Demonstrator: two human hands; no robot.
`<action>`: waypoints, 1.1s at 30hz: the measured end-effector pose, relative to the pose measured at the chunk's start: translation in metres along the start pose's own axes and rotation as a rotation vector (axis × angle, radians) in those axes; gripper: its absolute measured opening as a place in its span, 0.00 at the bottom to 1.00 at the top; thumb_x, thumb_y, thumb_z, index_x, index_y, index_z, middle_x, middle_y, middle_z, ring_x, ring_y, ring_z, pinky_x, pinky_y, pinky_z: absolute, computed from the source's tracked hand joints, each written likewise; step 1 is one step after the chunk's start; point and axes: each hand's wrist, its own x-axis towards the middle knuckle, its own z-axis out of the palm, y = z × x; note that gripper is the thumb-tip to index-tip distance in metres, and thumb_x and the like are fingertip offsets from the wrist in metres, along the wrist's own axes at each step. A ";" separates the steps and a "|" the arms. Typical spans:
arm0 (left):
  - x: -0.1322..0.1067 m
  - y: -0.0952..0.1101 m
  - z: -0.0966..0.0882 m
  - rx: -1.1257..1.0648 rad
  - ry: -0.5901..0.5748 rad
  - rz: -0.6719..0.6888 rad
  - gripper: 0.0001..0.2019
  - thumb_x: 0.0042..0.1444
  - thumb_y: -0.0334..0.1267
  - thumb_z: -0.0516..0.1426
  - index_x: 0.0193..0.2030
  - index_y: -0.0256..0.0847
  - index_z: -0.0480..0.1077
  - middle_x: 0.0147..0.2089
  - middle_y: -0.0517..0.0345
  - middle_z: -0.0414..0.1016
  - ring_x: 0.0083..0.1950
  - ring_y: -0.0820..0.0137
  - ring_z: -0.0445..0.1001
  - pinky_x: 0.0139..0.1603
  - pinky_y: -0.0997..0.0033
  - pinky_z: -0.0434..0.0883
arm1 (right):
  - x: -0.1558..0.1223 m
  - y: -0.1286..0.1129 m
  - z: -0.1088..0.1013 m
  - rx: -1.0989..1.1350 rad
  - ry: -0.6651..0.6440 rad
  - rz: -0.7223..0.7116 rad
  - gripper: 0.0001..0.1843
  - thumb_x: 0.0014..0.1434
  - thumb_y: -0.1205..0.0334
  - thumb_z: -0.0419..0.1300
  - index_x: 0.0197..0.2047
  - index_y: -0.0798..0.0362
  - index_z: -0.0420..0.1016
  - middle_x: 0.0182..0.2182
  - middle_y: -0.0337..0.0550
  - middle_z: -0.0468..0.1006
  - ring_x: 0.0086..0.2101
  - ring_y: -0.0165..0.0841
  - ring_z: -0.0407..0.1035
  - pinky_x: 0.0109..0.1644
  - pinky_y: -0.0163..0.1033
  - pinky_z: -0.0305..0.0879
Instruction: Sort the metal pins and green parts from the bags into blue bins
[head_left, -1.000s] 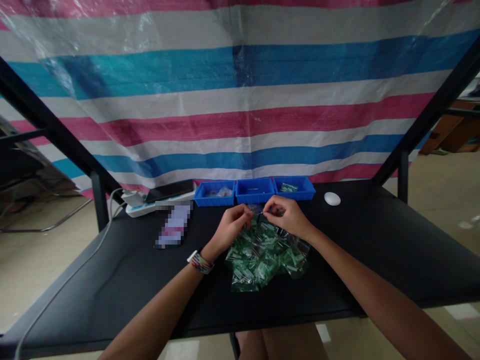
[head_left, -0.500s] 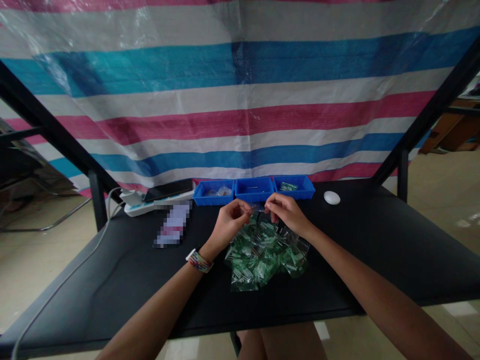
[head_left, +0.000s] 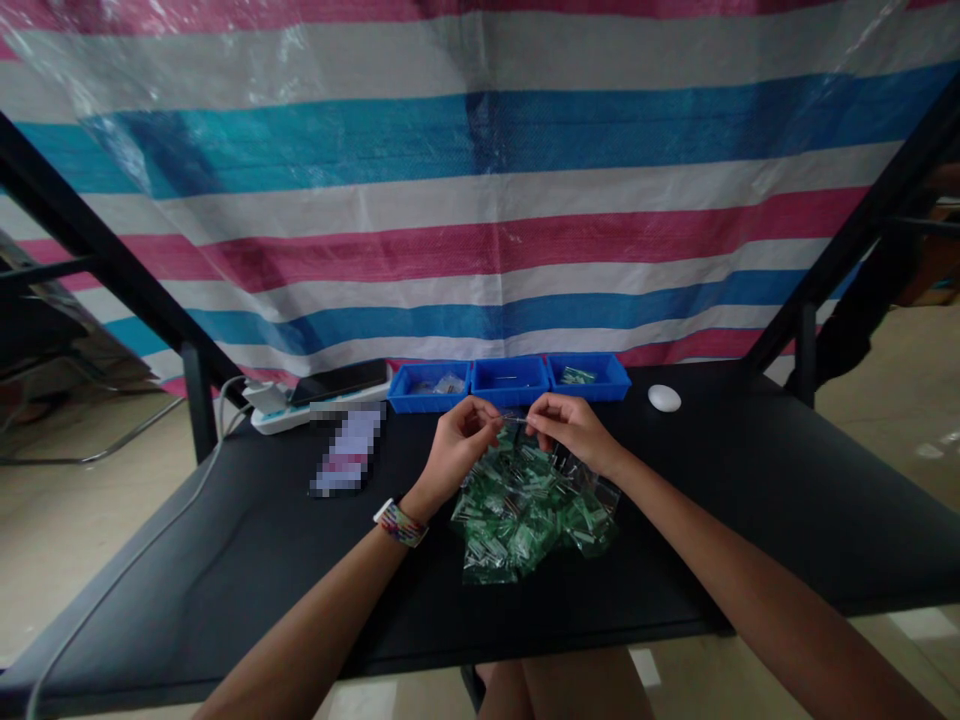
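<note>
Between my two hands a small clear plastic bag (head_left: 514, 417) is stretched, its contents too small to make out. My left hand (head_left: 469, 435), with a banded watch at the wrist, pinches the bag's left side between thumb and fingers. On the other side my right hand (head_left: 568, 425) is closed in a pinch on its right edge. Just below both hands lies a heap of small clear bags (head_left: 525, 510) with green and silvery pieces inside. Beyond the hands stand a left blue bin (head_left: 427, 402), a middle blue bin (head_left: 510, 393) and a right blue bin (head_left: 611, 380).
A pixelated phone-like item (head_left: 349, 450) lies left of the hands. Behind it a white power strip (head_left: 277, 422) carries a plug and a dark phone (head_left: 341, 380). A white rounded object (head_left: 664, 398) sits at right on the black table (head_left: 720, 480). Striped sheeting (head_left: 495, 240) hangs behind.
My right hand has turned slightly, its fingertips now pinching the bag's edge, and the bag looks more stretched. A person's dark-clothed leg has appeared at the right edge.
</note>
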 end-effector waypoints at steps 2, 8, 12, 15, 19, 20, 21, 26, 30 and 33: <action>0.000 0.000 0.000 -0.036 -0.017 0.001 0.14 0.56 0.43 0.66 0.41 0.40 0.69 0.28 0.65 0.70 0.27 0.73 0.72 0.27 0.76 0.66 | 0.000 0.001 0.000 0.006 0.015 -0.018 0.19 0.58 0.44 0.70 0.36 0.53 0.75 0.30 0.41 0.81 0.22 0.27 0.70 0.27 0.34 0.66; -0.002 -0.001 -0.002 -0.079 -0.133 -0.054 0.10 0.62 0.45 0.58 0.39 0.39 0.70 0.26 0.62 0.72 0.26 0.72 0.72 0.27 0.74 0.67 | 0.000 0.002 0.002 0.017 0.074 -0.031 0.20 0.55 0.45 0.72 0.36 0.52 0.75 0.31 0.41 0.82 0.22 0.27 0.70 0.28 0.35 0.68; -0.001 -0.004 -0.003 -0.037 -0.144 -0.091 0.14 0.63 0.47 0.55 0.35 0.38 0.72 0.25 0.60 0.72 0.25 0.72 0.72 0.27 0.73 0.66 | 0.000 0.003 0.003 0.013 0.094 -0.043 0.18 0.54 0.49 0.73 0.35 0.52 0.75 0.28 0.39 0.79 0.22 0.28 0.70 0.28 0.35 0.69; 0.000 -0.005 -0.002 -0.027 -0.155 -0.106 0.15 0.62 0.48 0.56 0.34 0.38 0.72 0.25 0.60 0.71 0.25 0.71 0.71 0.27 0.73 0.66 | 0.000 0.003 0.004 -0.015 0.106 -0.048 0.16 0.54 0.50 0.72 0.34 0.52 0.75 0.26 0.37 0.76 0.22 0.29 0.69 0.28 0.36 0.69; -0.001 -0.003 -0.002 -0.030 -0.166 -0.101 0.12 0.60 0.46 0.58 0.34 0.39 0.72 0.25 0.61 0.71 0.26 0.72 0.71 0.28 0.74 0.65 | 0.000 0.004 0.004 -0.017 0.114 -0.049 0.15 0.53 0.51 0.72 0.34 0.51 0.75 0.26 0.37 0.75 0.23 0.29 0.69 0.28 0.35 0.69; -0.001 -0.003 -0.002 -0.033 -0.165 -0.098 0.12 0.60 0.46 0.58 0.34 0.39 0.72 0.25 0.61 0.71 0.26 0.72 0.71 0.28 0.74 0.65 | 0.000 0.004 0.005 -0.017 0.115 -0.049 0.15 0.53 0.51 0.72 0.34 0.51 0.75 0.26 0.37 0.75 0.23 0.29 0.69 0.28 0.35 0.69; -0.001 -0.003 -0.002 -0.036 -0.165 -0.097 0.11 0.60 0.45 0.58 0.34 0.39 0.72 0.25 0.61 0.71 0.26 0.72 0.71 0.28 0.74 0.65 | -0.001 0.004 0.005 -0.019 0.114 -0.048 0.14 0.53 0.52 0.72 0.34 0.51 0.75 0.27 0.37 0.75 0.23 0.29 0.69 0.27 0.35 0.69; -0.001 -0.004 -0.003 -0.058 -0.181 -0.098 0.14 0.63 0.46 0.55 0.35 0.38 0.73 0.26 0.59 0.72 0.27 0.70 0.72 0.29 0.72 0.66 | -0.002 0.004 0.005 -0.042 0.108 -0.044 0.13 0.54 0.53 0.71 0.35 0.52 0.75 0.26 0.37 0.75 0.23 0.29 0.69 0.27 0.35 0.67; -0.001 -0.003 -0.003 -0.054 -0.191 -0.083 0.12 0.62 0.45 0.56 0.34 0.38 0.72 0.26 0.59 0.72 0.27 0.71 0.72 0.29 0.72 0.66 | -0.003 0.005 0.006 -0.079 0.099 -0.041 0.12 0.55 0.53 0.70 0.35 0.51 0.75 0.23 0.36 0.73 0.23 0.29 0.67 0.26 0.34 0.63; -0.002 -0.001 -0.001 -0.022 -0.168 -0.063 0.11 0.61 0.43 0.59 0.32 0.39 0.71 0.25 0.61 0.71 0.27 0.71 0.70 0.30 0.73 0.65 | -0.003 0.004 0.007 -0.082 0.090 -0.045 0.12 0.55 0.54 0.71 0.36 0.52 0.76 0.26 0.36 0.73 0.23 0.28 0.67 0.26 0.34 0.63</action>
